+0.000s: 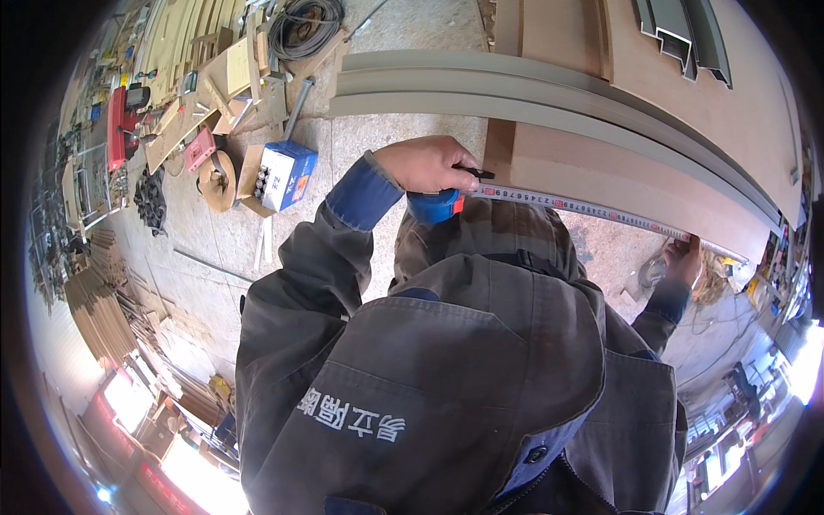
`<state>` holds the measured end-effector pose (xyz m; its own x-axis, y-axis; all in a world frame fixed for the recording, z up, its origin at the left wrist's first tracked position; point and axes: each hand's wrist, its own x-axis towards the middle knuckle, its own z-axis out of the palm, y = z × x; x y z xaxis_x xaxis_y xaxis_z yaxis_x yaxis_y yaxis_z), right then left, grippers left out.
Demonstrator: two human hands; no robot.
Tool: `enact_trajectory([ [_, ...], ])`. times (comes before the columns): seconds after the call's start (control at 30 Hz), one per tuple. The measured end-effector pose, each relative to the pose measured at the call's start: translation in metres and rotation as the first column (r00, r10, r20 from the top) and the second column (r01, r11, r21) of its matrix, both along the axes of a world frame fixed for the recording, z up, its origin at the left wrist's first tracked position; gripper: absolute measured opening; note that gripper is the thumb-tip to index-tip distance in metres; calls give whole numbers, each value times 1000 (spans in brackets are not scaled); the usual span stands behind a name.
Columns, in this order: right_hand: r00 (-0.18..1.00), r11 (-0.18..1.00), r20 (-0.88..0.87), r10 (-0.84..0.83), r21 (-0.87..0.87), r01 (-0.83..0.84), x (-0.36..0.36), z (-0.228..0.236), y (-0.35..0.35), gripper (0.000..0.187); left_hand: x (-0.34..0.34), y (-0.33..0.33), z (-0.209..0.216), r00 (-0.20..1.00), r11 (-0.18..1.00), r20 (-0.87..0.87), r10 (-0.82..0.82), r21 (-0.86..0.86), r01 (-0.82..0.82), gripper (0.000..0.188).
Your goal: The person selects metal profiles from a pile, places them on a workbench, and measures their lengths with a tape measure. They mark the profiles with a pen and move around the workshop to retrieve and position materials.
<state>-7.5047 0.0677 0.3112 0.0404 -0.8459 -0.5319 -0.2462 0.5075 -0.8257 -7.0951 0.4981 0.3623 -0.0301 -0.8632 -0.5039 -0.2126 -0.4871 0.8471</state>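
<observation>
My left hand (429,165) is closed at the near left of a brown board (592,163), gripping a tape measure with a blue case (432,207). A slim black pen-like object (475,172) sticks out from its fingers. The white tape blade (584,207) is drawn out along the board's near edge, slanting away to the right. Farther right, my right hand (684,260) pinches the blade against that edge, past which a bit of blade runs on. Long grey metal profiles (463,83) lie across the board.
Short grey profile pieces (678,39) rest at the upper right. On the concrete floor to the left are a blue-and-white box (287,176), a tan tape roll (216,182), a pink case (200,149), a red tool (116,129) and a coiled cable (305,30). Stacked strips (101,318) stand at the left.
</observation>
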Motion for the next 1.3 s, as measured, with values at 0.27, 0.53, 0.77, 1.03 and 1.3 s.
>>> enact_trajectory([
  [0.27, 998, 998, 34, 47, 36, -48, -1, 2, -2, 32, 6, -4, -10, 983, 998, -184, 9, 64, 3, 37],
  [0.53, 999, 999, -10, 31, 21, -31, -2, 1, -1, 32, 7, -4, -24, 964, 1000, -265, -2, 5, 3, 34],
  [0.77, 1000, 1000, -26, -3, 31, 4, 0, 1, -1, 31, 8, -5, -21, 989, 999, -142, -35, -14, 33, 38],
  [1.03, 1000, 1000, -8, 8, -9, -8, 12, 6, 11, 31, 5, -1, -15, 939, 991, -336, 74, 128, -32, 32],
  [1.3, 992, 996, -129, 13, -91, -24, 4, -13, 11, 27, 2, -5, 1, 995, 973, -93, 37, 231, -15, 41],
])
